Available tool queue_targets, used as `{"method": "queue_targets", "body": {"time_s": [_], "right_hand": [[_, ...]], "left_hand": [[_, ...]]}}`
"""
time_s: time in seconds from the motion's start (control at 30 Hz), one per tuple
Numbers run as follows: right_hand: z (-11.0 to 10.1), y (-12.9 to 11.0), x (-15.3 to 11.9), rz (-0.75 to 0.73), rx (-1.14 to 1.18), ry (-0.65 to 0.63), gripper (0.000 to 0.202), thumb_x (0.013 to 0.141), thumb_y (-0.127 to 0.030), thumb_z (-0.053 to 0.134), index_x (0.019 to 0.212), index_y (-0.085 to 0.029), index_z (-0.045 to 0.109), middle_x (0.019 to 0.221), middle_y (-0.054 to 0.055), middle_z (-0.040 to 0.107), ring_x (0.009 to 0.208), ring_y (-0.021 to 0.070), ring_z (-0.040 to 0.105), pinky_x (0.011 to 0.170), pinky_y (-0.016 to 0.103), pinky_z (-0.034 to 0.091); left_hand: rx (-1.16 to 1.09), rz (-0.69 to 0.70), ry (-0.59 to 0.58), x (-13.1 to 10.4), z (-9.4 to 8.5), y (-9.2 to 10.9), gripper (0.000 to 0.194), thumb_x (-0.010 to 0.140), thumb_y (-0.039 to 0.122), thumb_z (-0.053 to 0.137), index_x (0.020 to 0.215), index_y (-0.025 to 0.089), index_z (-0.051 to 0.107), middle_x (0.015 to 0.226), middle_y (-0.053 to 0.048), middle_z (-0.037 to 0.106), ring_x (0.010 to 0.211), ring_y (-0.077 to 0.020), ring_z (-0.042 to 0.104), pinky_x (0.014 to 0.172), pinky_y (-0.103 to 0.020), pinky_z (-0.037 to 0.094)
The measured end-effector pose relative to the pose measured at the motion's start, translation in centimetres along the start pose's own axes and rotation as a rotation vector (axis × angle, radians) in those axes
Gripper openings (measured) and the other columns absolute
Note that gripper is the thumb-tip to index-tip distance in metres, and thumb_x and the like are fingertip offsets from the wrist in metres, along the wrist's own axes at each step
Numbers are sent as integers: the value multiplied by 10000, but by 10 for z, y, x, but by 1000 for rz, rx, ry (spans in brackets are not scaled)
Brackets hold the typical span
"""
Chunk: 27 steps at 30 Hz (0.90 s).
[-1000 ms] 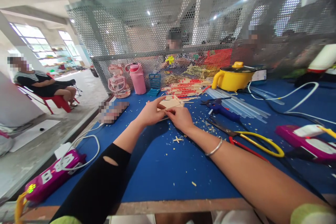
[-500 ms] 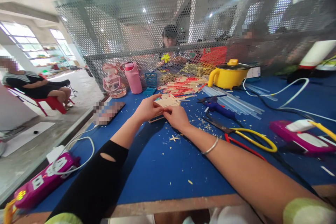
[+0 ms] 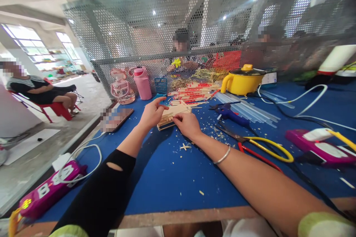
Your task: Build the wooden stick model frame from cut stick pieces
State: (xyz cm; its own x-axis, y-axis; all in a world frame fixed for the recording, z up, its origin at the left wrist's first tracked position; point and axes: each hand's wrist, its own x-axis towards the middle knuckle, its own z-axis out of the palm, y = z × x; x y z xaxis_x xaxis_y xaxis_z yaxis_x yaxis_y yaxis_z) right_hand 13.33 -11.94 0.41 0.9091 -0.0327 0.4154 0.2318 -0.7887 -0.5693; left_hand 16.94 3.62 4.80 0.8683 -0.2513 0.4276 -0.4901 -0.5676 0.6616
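Observation:
A small model built of pale wooden sticks (image 3: 178, 109) stands on the blue table, with a low rail along its near side. At its left edge is my left hand (image 3: 151, 114), the index finger stretched out and the fingers apart, with nothing seen in them. My right hand (image 3: 188, 124) is closed in a pinch at the model's near side; a small piece between the fingertips cannot be ruled out. Just in front lies a little cross of sticks (image 3: 184, 147). Behind the model is a heap of red-tipped wooden sticks (image 3: 190, 93).
Right of my hands lie a blue glue gun (image 3: 233, 114), clear glue sticks (image 3: 247, 107) and scissors (image 3: 244, 139). A yellow pot (image 3: 244, 82), pink bottle (image 3: 142, 84) and clear jug (image 3: 122, 92) stand behind. At left are a phone (image 3: 116, 119) and power strip (image 3: 54, 189). A perforated screen (image 3: 144, 26) separates other people.
My left hand has drawn back to the left from my right fingertips, uncovering the model's near rail. My right hand has stayed almost in place.

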Motion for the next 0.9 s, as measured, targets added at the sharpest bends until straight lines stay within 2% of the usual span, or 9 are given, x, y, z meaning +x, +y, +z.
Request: {"method": "queue_targets", "body": {"time_s": [0.17,0.4,0.47,0.53,0.6,0.67,0.77,0.83,0.9], "right_hand": [[-1,0,-1,0,16,-3,207,826,-334,586,922,-242,745,883,22,755,830,170,675,747,245,466],[-1,0,-3,3,51,14,191,805,-321,594,880,-240,750,840,19,755,785,166,672,719,241,458],[-2,0,-4,1,73,26,188,798,-317,587,853,-239,750,804,17,750,755,163,665,704,240,454],[-4,1,-5,3,106,41,188,788,-306,582,836,-231,747,776,18,743,730,164,656,692,245,451],[-6,1,-6,7,149,55,190,782,-293,574,827,-216,741,753,21,732,709,166,646,685,255,448],[-6,1,-6,12,203,59,176,771,-283,577,795,-195,728,721,20,714,687,167,634,681,267,448],[-7,1,-6,35,310,49,135,759,-281,613,736,-166,679,678,4,676,656,154,615,679,276,460],[-12,-1,-4,76,397,33,167,800,-311,612,761,-150,633,665,-14,640,602,124,589,635,273,472],[-23,-4,-1,124,486,8,209,860,-337,548,776,-148,579,621,-36,593,512,94,544,541,243,461]], "left_hand": [[1,12,76,-4,4,-5,490,744,117,426,1211,140,573,904,-44,742,678,-145,618,675,-261,471],[12,14,355,-13,-3,-6,385,808,149,419,1164,126,563,1038,-88,684,964,-173,615,895,-301,442],[21,26,459,-20,-6,-2,361,830,177,425,1163,118,551,1055,-103,651,967,-175,596,881,-296,447],[28,30,533,-30,-7,4,336,857,219,421,1154,118,544,984,-97,633,867,-168,593,790,-280,475],[63,21,485,-41,-4,10,325,886,260,399,1148,125,537,888,-72,618,754,-154,581,709,-268,484],[127,17,351,-51,0,12,330,886,290,427,1152,137,549,883,-68,618,751,-160,585,728,-284,489],[280,26,165,-59,7,10,400,804,305,583,1178,164,582,1071,-105,614,959,-233,587,873,-353,467],[348,26,93,-60,10,5,473,742,263,655,1201,179,583,1162,-113,594,1061,-274,558,931,-381,443],[365,30,66,-58,12,0,507,720,206,663,1219,179,572,1167,-112,599,1070,-279,561,939,-377,445]]}}
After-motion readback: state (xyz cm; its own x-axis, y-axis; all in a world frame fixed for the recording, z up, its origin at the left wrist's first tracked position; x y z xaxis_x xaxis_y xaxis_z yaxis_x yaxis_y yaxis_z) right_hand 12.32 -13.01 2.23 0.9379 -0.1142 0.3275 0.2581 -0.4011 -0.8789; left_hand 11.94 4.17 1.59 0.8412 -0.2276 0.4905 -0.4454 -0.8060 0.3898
